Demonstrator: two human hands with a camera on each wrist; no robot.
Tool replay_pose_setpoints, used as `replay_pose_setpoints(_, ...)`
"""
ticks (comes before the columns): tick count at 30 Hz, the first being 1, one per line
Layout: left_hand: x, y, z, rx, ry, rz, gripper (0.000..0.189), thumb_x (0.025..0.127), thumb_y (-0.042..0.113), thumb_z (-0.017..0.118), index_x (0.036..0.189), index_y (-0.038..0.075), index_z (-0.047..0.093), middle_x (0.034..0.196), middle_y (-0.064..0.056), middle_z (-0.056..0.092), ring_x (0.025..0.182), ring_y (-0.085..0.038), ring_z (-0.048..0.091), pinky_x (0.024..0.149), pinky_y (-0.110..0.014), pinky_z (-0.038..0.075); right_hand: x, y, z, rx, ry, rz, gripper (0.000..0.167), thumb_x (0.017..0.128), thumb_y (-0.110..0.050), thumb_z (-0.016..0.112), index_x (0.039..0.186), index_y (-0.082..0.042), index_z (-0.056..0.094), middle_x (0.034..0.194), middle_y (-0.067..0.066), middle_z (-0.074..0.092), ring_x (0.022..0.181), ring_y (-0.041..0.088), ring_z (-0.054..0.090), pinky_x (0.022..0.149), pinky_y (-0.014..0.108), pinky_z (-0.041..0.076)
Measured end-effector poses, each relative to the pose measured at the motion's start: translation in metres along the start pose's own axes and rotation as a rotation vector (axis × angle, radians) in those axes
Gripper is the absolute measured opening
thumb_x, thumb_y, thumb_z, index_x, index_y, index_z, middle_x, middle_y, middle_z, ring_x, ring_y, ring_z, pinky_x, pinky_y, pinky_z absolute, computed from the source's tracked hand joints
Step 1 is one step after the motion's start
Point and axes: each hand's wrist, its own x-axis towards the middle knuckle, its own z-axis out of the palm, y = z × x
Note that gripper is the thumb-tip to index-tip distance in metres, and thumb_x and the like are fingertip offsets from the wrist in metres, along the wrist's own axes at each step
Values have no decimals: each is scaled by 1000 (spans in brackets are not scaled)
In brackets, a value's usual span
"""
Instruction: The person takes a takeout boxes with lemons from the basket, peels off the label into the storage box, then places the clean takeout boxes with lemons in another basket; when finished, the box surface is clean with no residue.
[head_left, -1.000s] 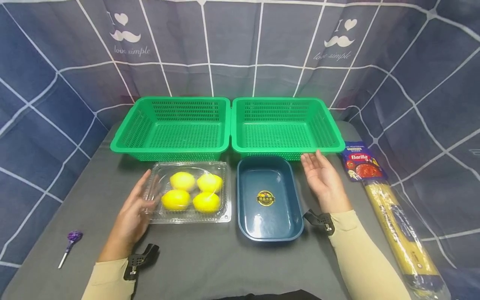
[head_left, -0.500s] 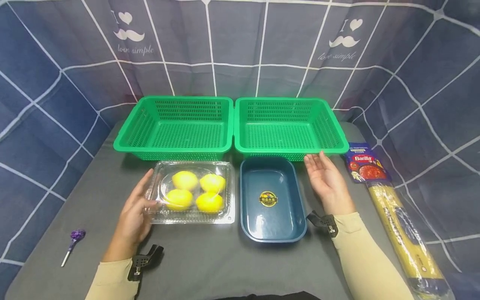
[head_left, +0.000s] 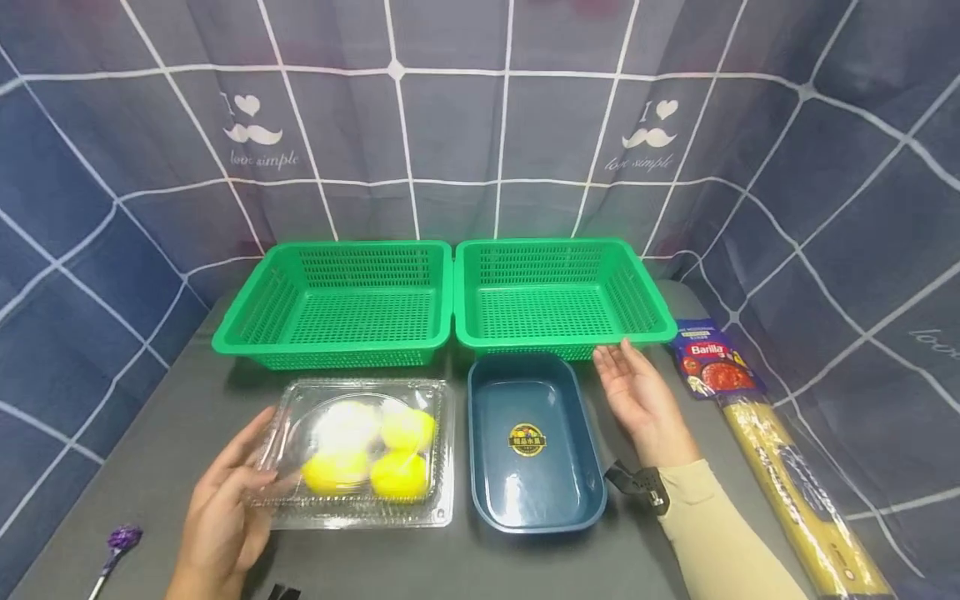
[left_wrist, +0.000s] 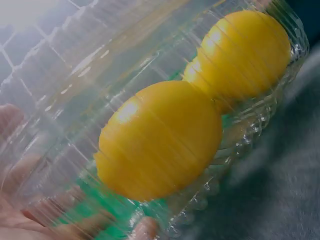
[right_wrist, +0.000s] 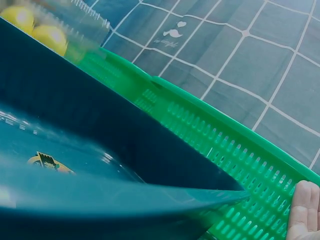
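My left hand [head_left: 228,504] grips the left edge of a clear plastic clamshell box [head_left: 444,454]. Several yellow lemons [head_left: 400,476] lie inside it, two of them plain in the left wrist view, where fingers [left_wrist: 145,229] show beneath the plastic. The box looks raised off the table on its left side, with glare across its lid. My right hand [head_left: 645,408] lies palm up with loose fingers, holding nothing. It rests between the dark blue tray [head_left: 555,500] and the spaghetti pack, its fingertips at the front of the right green basket [head_left: 562,340].
The left green basket [head_left: 333,343] stands beside the right one against the tiled-print curtain [head_left: 465,125]. A red-and-blue Barilla sauce pouch [head_left: 716,367] and a spaghetti pack [head_left: 795,492] lie on the right. A purple lollipop [head_left: 123,537] lies on the left of the grey table.
My left hand has brought the lemon box up and nearer to me, so it looks larger. My right hand stays put. The head view has tilted upward.
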Motion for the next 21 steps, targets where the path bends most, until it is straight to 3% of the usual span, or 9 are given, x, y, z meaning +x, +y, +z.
replay_pose_setpoints(3, -13, 5, -5, -104, -32, 67, 71, 96, -22, 17, 163, -2, 32, 158, -17, 39, 134, -30, 55, 95, -39, 58, -1, 6, -5, -31, 26, 16, 4, 107, -5, 56, 110, -3, 57, 107, 13, 61, 103, 25, 63, 108, 35, 48)
replay_pose_setpoints(10, 1, 31, 15, -179, -13, 103, 69, 96, -21, 16, 160, -5, 36, 155, -22, 46, 138, -36, 53, 98, -45, 56, 3, -2, -1, 20, 39, -16, 5, 106, -4, 58, 110, -2, 56, 105, 14, 61, 101, 26, 64, 105, 35, 51)
replay_pose_setpoints(15, 13, 47, 30, -266, -85, 111, 69, 96, -19, 12, 161, -6, 32, 159, -24, 42, 142, -39, 47, 99, -49, 55, 3, -2, 1, 11, 54, 2, 4, 106, -5, 57, 109, -2, 57, 105, 14, 61, 104, 25, 63, 106, 34, 50)
replay_pose_setpoints(17, 18, 52, 35, -228, -108, 106, 69, 97, -18, 12, 162, -6, 30, 162, -23, 38, 144, -39, 45, 99, -49, 54, 1, 0, 1, 15, 73, 9, 4, 107, -5, 57, 109, -2, 58, 105, 14, 61, 105, 25, 63, 105, 34, 50)
replay_pose_setpoints(21, 25, 59, 47, -129, -81, 75, 66, 100, -14, 16, 162, -1, 33, 164, -22, 31, 145, -38, 43, 97, -47, 52, -3, 2, -1, 14, 72, 11, 5, 107, -5, 56, 108, -1, 59, 104, 14, 62, 103, 25, 64, 105, 34, 51)
